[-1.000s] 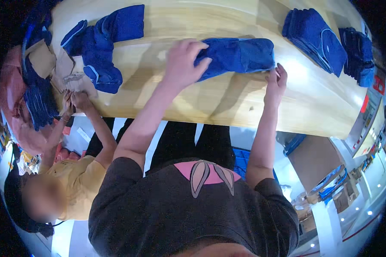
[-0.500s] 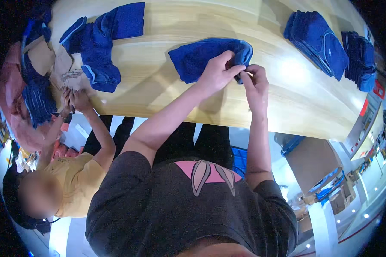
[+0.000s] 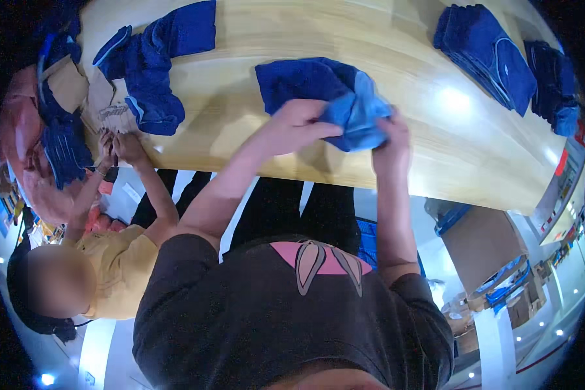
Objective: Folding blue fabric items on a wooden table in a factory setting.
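Note:
A dark blue denim piece (image 3: 299,81) lies partly on the table in front of me. Its right end is lifted and turned, so that a paler blue side faces up. My left hand (image 3: 305,123) grips the near edge of this end, thumb and fingers closed on the cloth. On the right edge, my right hand (image 3: 391,140) pinches the same piece. The fingertips of both hands are partly hidden by fabric and slightly blurred.
Folded denim stacks (image 3: 484,58) lie at the right on the wooden table (image 3: 234,140). Loose denim pieces (image 3: 153,84) are at the left. Beside me a co-worker's hands (image 3: 120,144) touch brown paper pieces (image 3: 114,117). A cardboard box (image 3: 484,247) stands below the table's right side.
The right end of the denim piece has been turned over, showing more of its paler side. My left hand has moved left and nearer to me; my right hand has also shifted nearer.

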`<state>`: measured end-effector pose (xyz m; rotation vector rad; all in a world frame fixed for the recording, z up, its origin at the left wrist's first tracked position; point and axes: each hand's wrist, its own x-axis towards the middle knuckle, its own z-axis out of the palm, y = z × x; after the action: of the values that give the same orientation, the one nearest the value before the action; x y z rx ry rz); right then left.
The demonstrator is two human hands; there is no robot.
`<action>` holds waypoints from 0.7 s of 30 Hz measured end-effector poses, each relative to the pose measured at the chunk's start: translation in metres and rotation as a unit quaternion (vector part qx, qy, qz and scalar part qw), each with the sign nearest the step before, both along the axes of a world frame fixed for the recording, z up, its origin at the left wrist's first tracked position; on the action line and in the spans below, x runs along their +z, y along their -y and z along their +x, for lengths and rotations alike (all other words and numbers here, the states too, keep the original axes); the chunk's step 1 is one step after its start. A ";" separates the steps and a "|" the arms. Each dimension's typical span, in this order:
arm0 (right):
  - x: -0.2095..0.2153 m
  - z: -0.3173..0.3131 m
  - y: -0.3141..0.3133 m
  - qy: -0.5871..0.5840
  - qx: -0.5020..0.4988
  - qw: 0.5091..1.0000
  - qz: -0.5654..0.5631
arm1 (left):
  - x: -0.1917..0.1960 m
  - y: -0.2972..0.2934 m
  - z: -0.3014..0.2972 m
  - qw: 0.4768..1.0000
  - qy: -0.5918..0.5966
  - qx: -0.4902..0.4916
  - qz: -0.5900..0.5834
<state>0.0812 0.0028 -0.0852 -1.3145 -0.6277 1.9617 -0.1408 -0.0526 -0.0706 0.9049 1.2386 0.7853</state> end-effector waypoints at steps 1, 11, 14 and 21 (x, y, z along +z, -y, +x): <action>0.007 0.006 -0.005 -0.002 -0.087 0.995 -0.042 | 0.015 0.010 -0.013 0.992 0.090 0.070 -0.050; -0.045 0.186 -0.038 0.020 -0.344 0.938 -0.028 | -0.052 0.126 -0.192 0.838 0.297 0.457 0.004; -0.063 0.190 -0.042 0.058 -0.349 0.935 -0.040 | -0.083 0.113 -0.183 0.804 0.189 0.561 -0.057; -0.088 0.229 -0.048 0.068 -0.297 0.953 0.003 | -0.097 0.111 -0.214 0.807 0.336 0.484 0.053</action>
<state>0.3102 0.0512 -0.1728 -1.4373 -0.2505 1.3873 -0.3550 -0.1635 -0.1681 -0.0575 0.9486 1.8140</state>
